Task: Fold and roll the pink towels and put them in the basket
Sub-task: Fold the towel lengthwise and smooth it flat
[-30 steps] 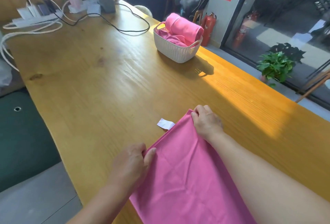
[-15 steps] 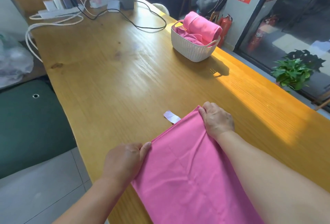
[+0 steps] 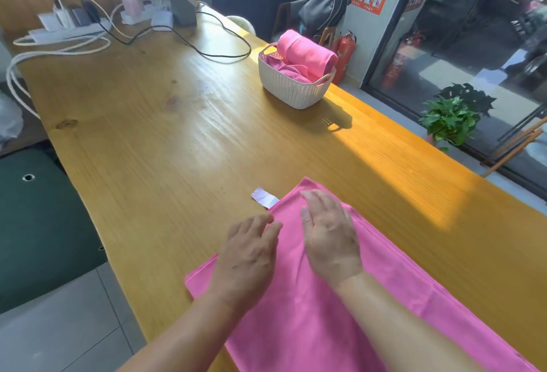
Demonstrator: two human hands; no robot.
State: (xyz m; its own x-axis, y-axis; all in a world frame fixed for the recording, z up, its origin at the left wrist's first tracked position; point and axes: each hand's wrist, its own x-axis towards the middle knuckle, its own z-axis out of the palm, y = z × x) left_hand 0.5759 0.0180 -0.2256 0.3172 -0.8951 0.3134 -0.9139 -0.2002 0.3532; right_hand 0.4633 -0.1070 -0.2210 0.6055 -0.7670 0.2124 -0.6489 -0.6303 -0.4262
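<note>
A pink towel (image 3: 299,321) lies flat on the near part of the wooden table (image 3: 165,140), its white tag (image 3: 264,197) sticking out at the far left edge. My left hand (image 3: 247,259) rests flat on the towel near its left edge, fingers straight. Beside it my right hand (image 3: 328,232) lies palm down over the towel's far end, fingers straight too. Farther along the table stands a white woven basket (image 3: 291,90) holding a rolled pink towel (image 3: 307,54) on top of other pink cloth.
Power strips, chargers and looping cables (image 3: 88,28) crowd the table's far end. A black cable (image 3: 225,51) curls close to the basket. Past the table's right edge are fire extinguishers (image 3: 343,54), a potted plant (image 3: 450,120) and a glass door.
Both hands have let go of the towel's far corners and moved in to its middle, lying flat on it. The towel now lies spread on the table.
</note>
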